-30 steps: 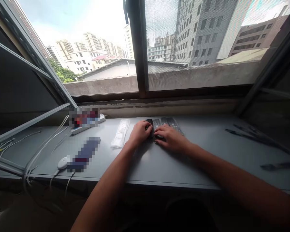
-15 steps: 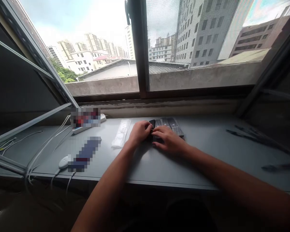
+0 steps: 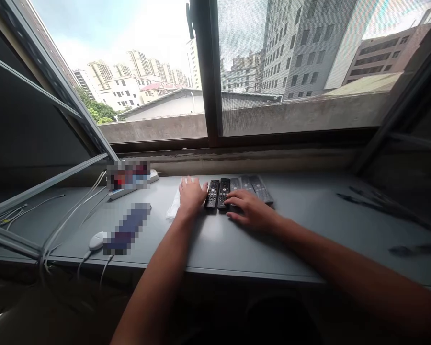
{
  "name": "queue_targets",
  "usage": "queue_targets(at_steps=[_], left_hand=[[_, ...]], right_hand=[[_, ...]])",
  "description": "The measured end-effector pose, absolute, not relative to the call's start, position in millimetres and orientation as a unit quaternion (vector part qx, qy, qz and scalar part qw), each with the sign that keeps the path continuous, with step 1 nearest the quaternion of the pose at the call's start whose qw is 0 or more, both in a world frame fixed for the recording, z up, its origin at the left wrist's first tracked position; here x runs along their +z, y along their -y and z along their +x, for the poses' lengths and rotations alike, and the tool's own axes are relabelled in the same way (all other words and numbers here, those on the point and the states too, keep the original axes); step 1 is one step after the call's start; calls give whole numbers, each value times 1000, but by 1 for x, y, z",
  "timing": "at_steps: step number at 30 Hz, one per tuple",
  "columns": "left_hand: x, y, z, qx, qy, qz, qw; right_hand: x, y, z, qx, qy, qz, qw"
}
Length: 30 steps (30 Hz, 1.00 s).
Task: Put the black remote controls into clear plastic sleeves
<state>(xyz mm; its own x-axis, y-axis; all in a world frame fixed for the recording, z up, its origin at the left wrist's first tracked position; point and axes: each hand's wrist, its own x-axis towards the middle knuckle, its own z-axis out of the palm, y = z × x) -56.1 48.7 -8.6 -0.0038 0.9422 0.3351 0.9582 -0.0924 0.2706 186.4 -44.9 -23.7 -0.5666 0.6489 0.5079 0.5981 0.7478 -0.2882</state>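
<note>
Two black remote controls lie side by side on the desk, the left remote and the right remote. My left hand has its fingers apart over a clear-white plastic bag, which it partly covers; its thumb is at the left remote's edge. My right hand lies with fingers spread, the fingertips at the right remote's lower right side. Beyond that hand are several more remotes in clear plastic wrapping, partly hidden by it.
A white power strip stands at the back left, partly blurred out. Nearer are a pixelated dark blue item, a white round device and white cables. Dark cables lie at right. A metal frame borders the left side.
My left hand has moved left, away from the remotes and onto the plastic bag, its fingers now spread. Two bare remotes now show. My right hand has hardly moved.
</note>
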Motion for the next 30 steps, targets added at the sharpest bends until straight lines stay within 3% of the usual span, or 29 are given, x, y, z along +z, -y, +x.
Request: queue_targets(at_steps=[4,10,25,30], left_hand=[[-11,-50,-62,-100,735,-670,-5],[-3,-51,-67,-70,725,-685,-5],[1,-48,-69,-79,730,-679,-14],[5,-43,-66,-180,693,-697,48]], right_hand=[[-24,45,187,45,883,-353,306],[-22,46,186,50,883,-355,303],[-21,46,186,59,881,-364,295],[-21,46,186,59,882,-361,297]])
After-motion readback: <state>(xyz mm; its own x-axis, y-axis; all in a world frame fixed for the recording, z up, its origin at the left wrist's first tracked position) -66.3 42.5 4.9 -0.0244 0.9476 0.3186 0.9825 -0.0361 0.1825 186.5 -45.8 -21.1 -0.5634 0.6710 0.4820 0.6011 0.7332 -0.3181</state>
